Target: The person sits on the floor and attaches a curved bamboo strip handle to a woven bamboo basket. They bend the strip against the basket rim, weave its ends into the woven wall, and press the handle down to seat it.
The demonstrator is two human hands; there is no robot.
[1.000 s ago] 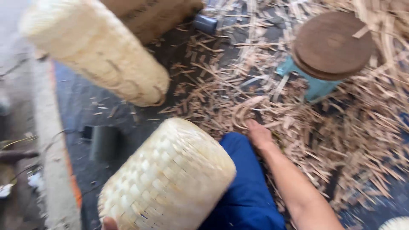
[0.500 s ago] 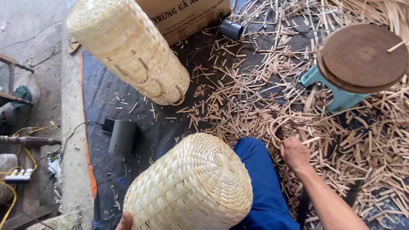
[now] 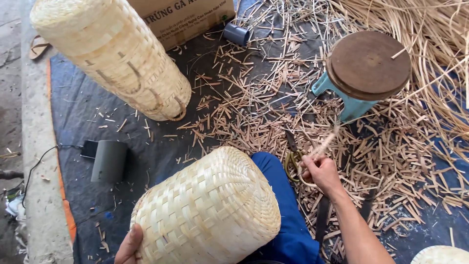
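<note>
A woven bamboo basket [image 3: 207, 210] lies on its side across my lap, closed end up. My left hand [image 3: 129, 245] presses against its lower left side at the bottom edge of the view. To the right of the blue trouser leg, my right hand [image 3: 320, 171] is closed around a thin bamboo strip [image 3: 326, 142] that rises up and to the right, blurred. A curled yellowish loop of strip [image 3: 293, 164] sits just left of that hand on the floor.
A taller woven basket [image 3: 115, 54] stands at the upper left. A cardboard box [image 3: 188, 19] is behind it. A round wooden-topped stool with teal legs [image 3: 366, 68] stands upper right. Bamboo offcuts [image 3: 273, 102] litter the dark tarp. A grey device with cable [image 3: 108, 160] lies left.
My right hand has lifted off the scattered offcuts with a thin strip in its grip. The view has shifted, and my left hand shows more at the basket's lower side.
</note>
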